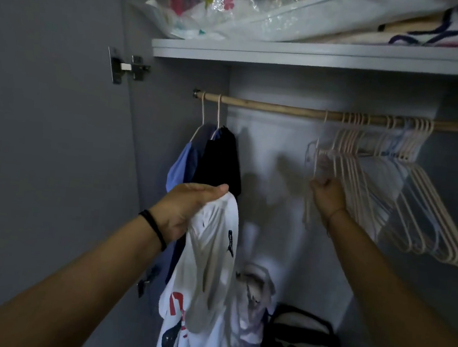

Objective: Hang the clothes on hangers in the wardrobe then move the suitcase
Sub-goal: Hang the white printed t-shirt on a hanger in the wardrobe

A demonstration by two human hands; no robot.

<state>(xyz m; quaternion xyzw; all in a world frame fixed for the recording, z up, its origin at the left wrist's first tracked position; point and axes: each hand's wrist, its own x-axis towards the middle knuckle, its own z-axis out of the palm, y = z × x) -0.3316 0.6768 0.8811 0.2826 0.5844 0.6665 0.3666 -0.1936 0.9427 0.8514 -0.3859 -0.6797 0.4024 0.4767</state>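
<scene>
Nearest in, the left hand (187, 208) is gripping a white shirt (209, 270), fingers curled over its bunched top, the cloth hanging down. Further in, the right hand (328, 196) is clutching the blurred leftmost hanger (314, 159) of the empty bunch (348, 160) on the wooden rail (271, 107). A blue garment (178, 165) and a black garment (219, 161) are hanging at the rail's left end.

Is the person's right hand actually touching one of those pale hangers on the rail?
Touching. The head view shows the right hand with its fingers curled round the leftmost empty hanger, which is blurred.
</scene>
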